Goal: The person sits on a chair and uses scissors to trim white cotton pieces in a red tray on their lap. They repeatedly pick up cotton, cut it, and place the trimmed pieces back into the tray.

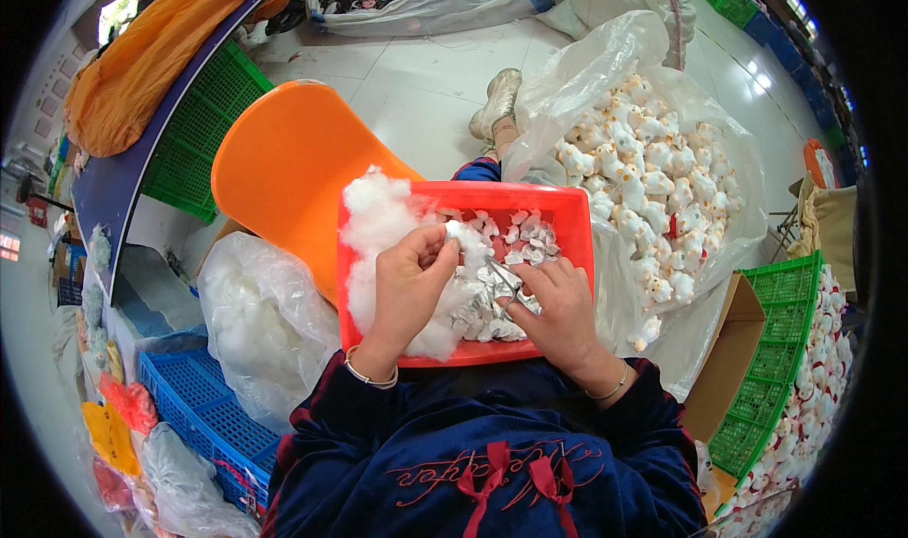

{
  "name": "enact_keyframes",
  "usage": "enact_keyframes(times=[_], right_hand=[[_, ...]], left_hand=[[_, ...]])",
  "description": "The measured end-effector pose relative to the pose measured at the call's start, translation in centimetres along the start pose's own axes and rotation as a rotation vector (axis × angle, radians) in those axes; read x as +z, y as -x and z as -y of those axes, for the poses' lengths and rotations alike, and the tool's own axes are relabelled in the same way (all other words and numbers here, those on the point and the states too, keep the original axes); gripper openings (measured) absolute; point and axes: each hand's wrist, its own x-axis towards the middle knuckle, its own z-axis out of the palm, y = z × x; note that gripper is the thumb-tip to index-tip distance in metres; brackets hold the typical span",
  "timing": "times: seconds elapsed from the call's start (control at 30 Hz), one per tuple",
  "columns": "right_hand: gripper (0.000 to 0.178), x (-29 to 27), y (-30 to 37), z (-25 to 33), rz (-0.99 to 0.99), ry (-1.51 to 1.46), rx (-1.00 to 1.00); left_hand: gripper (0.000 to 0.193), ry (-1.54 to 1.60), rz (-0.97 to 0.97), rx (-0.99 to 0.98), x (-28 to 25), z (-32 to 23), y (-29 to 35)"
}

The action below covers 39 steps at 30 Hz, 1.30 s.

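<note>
Sleeves: dark blue velvet, lying just below the red tray (567, 218), with a bracelet showing at each wrist.
Left hand (409, 283): resting over the tray's left half, its fingers (437, 245) pinching closed on a small white toy piece (461, 233) beside the loose white stuffing (376, 218).
Right hand (560, 313): working over the tray's lower right, fingers curling around thin metal scissors (506, 281) whose tips are pointing up toward the pinched piece.
Tray contents: small white-and-grey fabric shells (520, 240) are filling the right half; fluff is piling along the left wall and spilling over the rim.
Left of tray: a clear bag of stuffing (255, 321) is sitting on a blue crate (194, 406).
Right of tray: a big clear bag of finished white plush toys (653, 188) is gaping open; a green basket (771, 368) is standing farther right.
Beyond tray: an orange chair (284, 160) is standing on the tiled floor (416, 84).
Risk: I judge the scissor tips are sitting very close to the left fingertips, so a slip could nick skin or tear the shell; fluff overhanging the rim could drop to the floor.
</note>
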Motion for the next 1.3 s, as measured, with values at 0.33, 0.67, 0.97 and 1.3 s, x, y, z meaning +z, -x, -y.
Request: enact_keyframes(times=[0.33,0.67,0.97,1.3], right_hand=[[0.041,-5.9,-2.2,-0.1,0.192,-0.032,-0.001],[0.039,-3.7,-1.5,-0.1,0.337,-0.007,0.018],[0.03,-2.2,-1.6,0.3,0.205,-0.248,0.052],[0.052,-6.7,-0.3,-1.7,0.341,-0.087,0.03]], left_hand=[[0.024,0.134,-0.03,-0.01,-0.5,1.6,-0.4],[0.026,0.042,-0.025,0.119,-0.4,1.1,0.1],[0.015,0.283,0.079,-0.068,1.4,1.6,1.4],[0.023,0.118,0.064,0.016,-0.8,1.3,0.1]])
